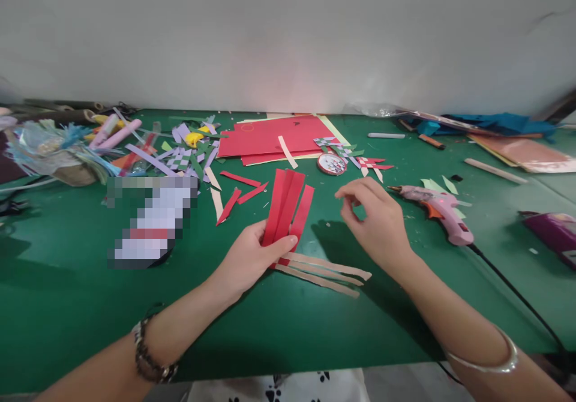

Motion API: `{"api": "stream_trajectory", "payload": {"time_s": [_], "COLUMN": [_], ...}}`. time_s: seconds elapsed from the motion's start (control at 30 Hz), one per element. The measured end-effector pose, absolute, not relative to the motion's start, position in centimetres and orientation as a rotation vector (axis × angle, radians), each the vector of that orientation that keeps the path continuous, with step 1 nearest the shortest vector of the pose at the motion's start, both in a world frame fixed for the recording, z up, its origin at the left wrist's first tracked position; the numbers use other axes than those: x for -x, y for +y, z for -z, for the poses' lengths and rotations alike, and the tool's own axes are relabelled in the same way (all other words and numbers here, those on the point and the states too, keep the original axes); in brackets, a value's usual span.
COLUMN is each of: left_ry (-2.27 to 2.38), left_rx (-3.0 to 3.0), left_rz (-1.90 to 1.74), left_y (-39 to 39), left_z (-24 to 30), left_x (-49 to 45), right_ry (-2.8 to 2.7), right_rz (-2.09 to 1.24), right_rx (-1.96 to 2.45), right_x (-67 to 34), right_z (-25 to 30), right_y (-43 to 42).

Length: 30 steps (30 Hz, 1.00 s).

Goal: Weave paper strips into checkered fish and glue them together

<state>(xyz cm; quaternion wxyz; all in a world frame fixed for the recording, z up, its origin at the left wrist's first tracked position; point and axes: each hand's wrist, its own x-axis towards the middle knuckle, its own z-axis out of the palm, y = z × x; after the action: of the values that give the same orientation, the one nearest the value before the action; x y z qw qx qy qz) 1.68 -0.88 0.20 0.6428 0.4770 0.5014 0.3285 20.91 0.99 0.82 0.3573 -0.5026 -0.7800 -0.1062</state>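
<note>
My left hand [252, 252] is closed around the lower part of several red paper strips [284, 204], its thumb pressed on top. The red strips fan upward. Cream paper strips [330, 267] cross them near the thumb, and their free ends stretch to the right above the table. Beside them on the right, my right hand [375, 216] hovers apart from the paper. Its fingers are curled, with thumb and index finger drawn together in a ring, and nothing shows in them.
Loose red strips [240, 179] and red sheets [270, 138] lie behind my hands. A pink hot glue gun [441, 210] with a black cord is at right, near a purple object [553, 234]. A blurred-out item [155, 222] lies left; a round tin [332, 164] sits farther back.
</note>
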Motion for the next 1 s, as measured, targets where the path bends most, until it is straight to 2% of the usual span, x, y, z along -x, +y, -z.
{"api": "stream_trajectory", "payload": {"time_s": [0.13,0.2,0.4,0.5,0.63,0.83,1.0], "left_ry": [1.099,1.095,1.114,1.127,1.115,1.085,1.124], "left_rx": [-1.082,-1.083,-1.084,-1.092,-1.113,-1.207,-1.275], "left_rz": [-0.794,-0.804,-0.827,-0.822,-0.806,-0.579,-0.603], "left_y": [-0.9,-0.9,-0.7,-0.6,-0.4,0.1,0.4], "left_z": [-0.3,-0.4,-0.5,-0.5,-0.6,-1.1,-0.9], "left_x": [-1.5,-1.5,-1.2,-1.1,-0.9,-0.3,-0.1], "right_ry": [-2.061,-2.085,-2.176,-2.261,-2.179,-1.973,-2.067], "right_rz": [0.131,-0.051,-1.096,-1.35,-1.452,-1.403,-1.459], "right_rx": [1.33,1.36,1.17,1.131,1.222,1.357,1.348], "right_x": [-20.9,-20.7,-20.1,-20.1,-20.1,-20.2,-20.6], "right_z": [-0.6,-0.9,-2.1,-2.3,-2.2,-2.1,-2.0], "right_y": [1.1,0.8,-0.2,-0.3,-0.2,0.2,0.3]}}
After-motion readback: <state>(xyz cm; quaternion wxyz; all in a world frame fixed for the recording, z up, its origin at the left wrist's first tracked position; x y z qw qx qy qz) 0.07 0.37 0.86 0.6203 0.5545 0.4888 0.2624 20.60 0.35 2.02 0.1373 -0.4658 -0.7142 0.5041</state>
